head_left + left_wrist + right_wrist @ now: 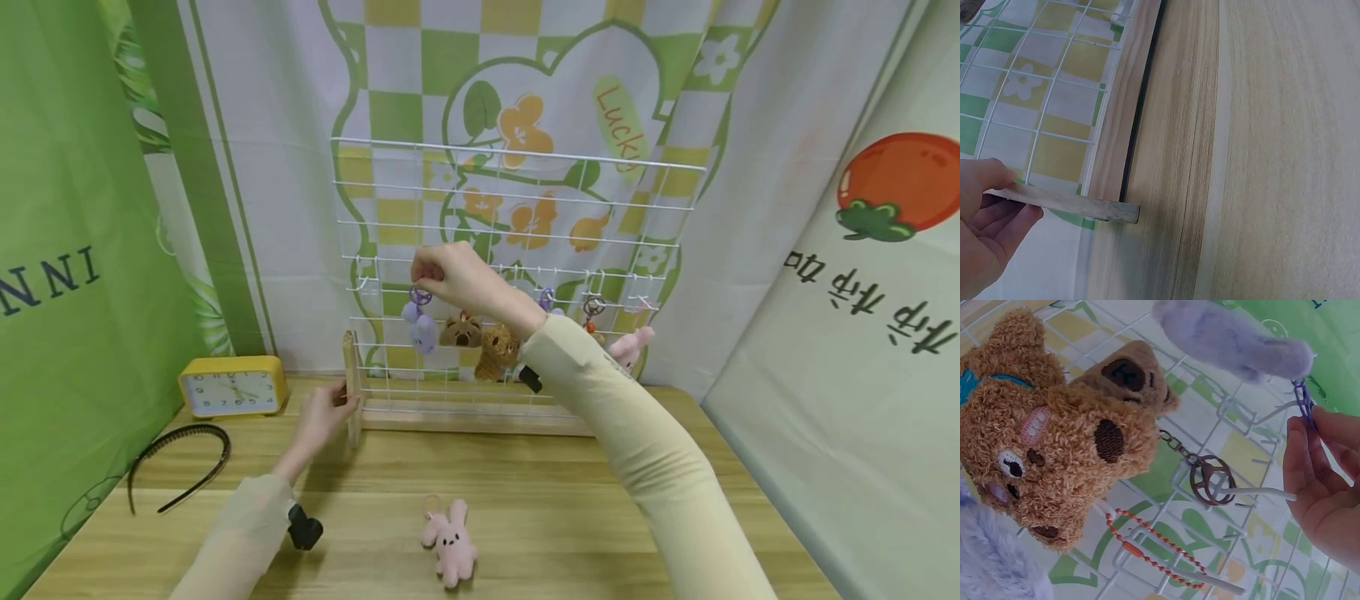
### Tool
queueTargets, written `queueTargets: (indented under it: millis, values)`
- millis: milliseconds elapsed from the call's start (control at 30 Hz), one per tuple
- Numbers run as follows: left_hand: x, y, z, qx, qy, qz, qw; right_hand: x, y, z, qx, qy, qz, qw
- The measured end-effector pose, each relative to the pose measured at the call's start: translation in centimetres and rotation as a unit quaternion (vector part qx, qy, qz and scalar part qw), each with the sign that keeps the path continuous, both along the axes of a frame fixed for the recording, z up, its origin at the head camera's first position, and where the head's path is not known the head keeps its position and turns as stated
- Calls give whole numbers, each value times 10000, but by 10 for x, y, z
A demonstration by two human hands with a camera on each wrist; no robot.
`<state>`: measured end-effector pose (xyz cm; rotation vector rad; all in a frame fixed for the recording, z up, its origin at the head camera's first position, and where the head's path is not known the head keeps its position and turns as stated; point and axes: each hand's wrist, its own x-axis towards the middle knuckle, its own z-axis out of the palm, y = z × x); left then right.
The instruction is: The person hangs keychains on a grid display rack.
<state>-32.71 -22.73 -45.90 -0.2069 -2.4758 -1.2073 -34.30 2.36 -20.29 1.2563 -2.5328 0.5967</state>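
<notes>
My right hand (468, 279) is at the white wire grid (450, 225), pinching the purple ring (1302, 403) of a lavender plush keychain (423, 333). A white hook meets that ring in the right wrist view; I cannot tell whether it passes through. The plush hangs below the fingers. Low on the left, my left hand (324, 414) grips the rack's wooden side post (1079, 205) between thumb and fingers. Beside the lavender plush hang a brown plush head (461, 332) and a curly brown bear (497, 350) with a dark wheel-shaped ring (1212, 480).
A pink bunny plush (453, 546) lies on the wooden table (360, 517) in front. To the left are a yellow clock (232, 387) and a dark headband (225, 446). Another pink plush (632, 348) hangs at the grid's right, partly behind my right sleeve.
</notes>
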Motion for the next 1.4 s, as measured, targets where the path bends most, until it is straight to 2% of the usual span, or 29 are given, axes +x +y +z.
queueTargets:
  millis: [267, 500, 667, 900, 1100, 1233, 1333, 1400]
  values:
    - [2, 1, 1, -57, -94, 4, 9999, -8, -2, -5, 212, -120, -134, 9996]
    - [2, 3, 3, 1, -161, -2, 9999, -12, -4, -6, 400, 186, -189, 9988]
    - [3, 2, 4, 32, -247, 7, 9997, -11, -3, -6, 419, 239, -214, 9986]
    - [4, 2, 5, -18, -176, 42, 9998, -2, 6, -2, 133, 272, -179, 9994]
    - [2, 2, 3, -41, -84, 54, 9999, 20, 23, -5, -236, 543, 143, 9981]
    - [1, 2, 2, -33, -99, 38, 9999, 38, 35, -21, -449, 574, 502, 9961]
    - [1, 2, 1, -53, -146, 25, 9999, 48, 41, -49, -374, 472, 787, 9951]
    - [1, 2, 1, -55, -166, 23, 9998, 52, 44, -75, -221, 290, 930, 9950]
